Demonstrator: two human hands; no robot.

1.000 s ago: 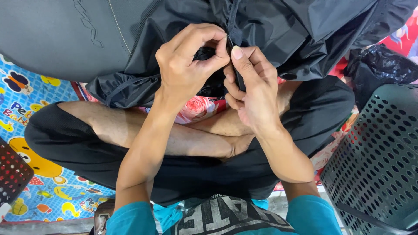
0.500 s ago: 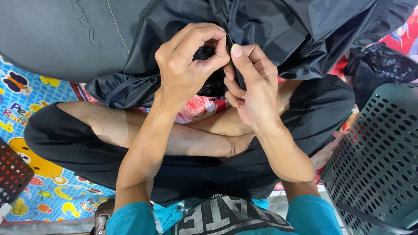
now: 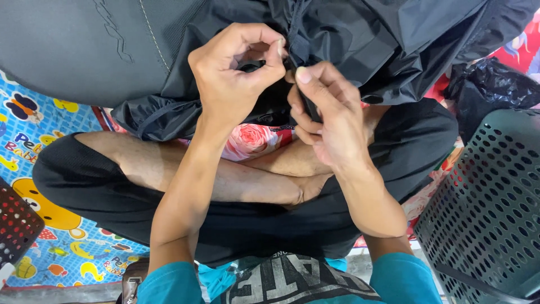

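A black shiny jacket [image 3: 360, 39] lies bunched over my crossed legs in the head view. My left hand [image 3: 233, 76] pinches a fold of its fabric near the front seam between thumb and forefinger. My right hand [image 3: 326, 112] grips the same garment just to the right, fingers curled around the edge by the zipper line. The two hands almost touch. What lies between the fingertips is too small to make out.
A grey padded bag [image 3: 73, 45] lies at the upper left. A dark perforated plastic basket [image 3: 489, 202] stands at the right, another basket edge [image 3: 14, 225] at the far left. A colourful cartoon mat [image 3: 34, 141] covers the floor. A black plastic bag [image 3: 489, 84] sits at the upper right.
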